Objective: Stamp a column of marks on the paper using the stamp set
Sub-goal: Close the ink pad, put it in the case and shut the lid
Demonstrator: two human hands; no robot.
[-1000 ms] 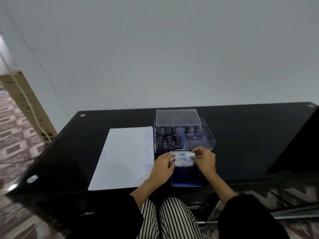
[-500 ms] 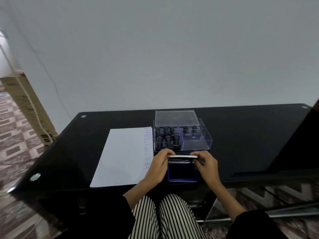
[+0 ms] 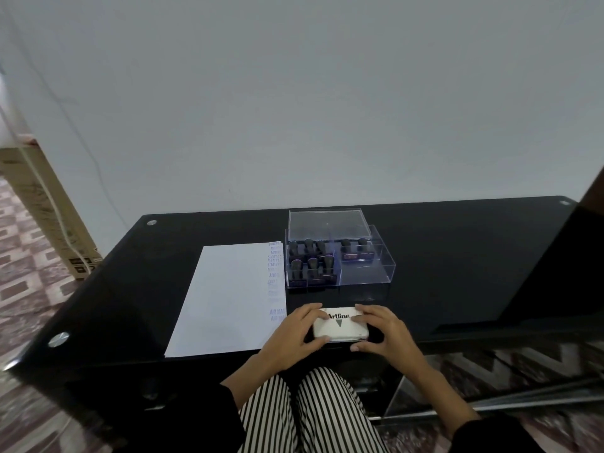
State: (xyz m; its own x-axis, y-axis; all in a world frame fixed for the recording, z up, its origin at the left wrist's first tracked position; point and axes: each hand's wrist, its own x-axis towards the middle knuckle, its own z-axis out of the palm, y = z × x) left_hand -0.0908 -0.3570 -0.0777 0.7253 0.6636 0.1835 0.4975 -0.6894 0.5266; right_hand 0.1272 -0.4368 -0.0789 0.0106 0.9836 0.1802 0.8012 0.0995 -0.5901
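Firstly, head view, the only view.

- Left hand (image 3: pixel 291 331): grips the left end of the ink pad (image 3: pixel 340 323). Its fingers (image 3: pixel 310 310) curl over the far left corner and lie close together, and the thumb (image 3: pixel 318 340) presses on the near edge.
- Right hand (image 3: pixel 382 331): grips the right end of the same ink pad. Its fingers (image 3: pixel 367 310) are bent over the far right part of the top, slightly spread, and the thumb (image 3: pixel 358 348) is at the near edge.
- Ink pad: a flat tin between the two hands, white top facing up with "Artline" printed on it. It lies closed at the near edge of the table (image 3: pixel 457 273).
- Paper (image 3: pixel 225 299): a white sheet flat on the table, just left of the left fingers. Its right edge is near the left knuckles.
- Marks (image 3: pixel 276 282): a column of faint blue stampings down the right margin of the paper. The lowest ones are just beside the left fingers.
- Clear box (image 3: pixel 366 273): beyond both sets of fingertips and apart from them.
- Stamps (image 3: pixel 310 266): dark-handled, upright in the left and far right compartments of the clear box.
- Clear cover (image 3: pixel 328 223): at the far side of the clear box.
- Striped trousers (image 3: pixel 310 413): below the wrists, near the table edge.
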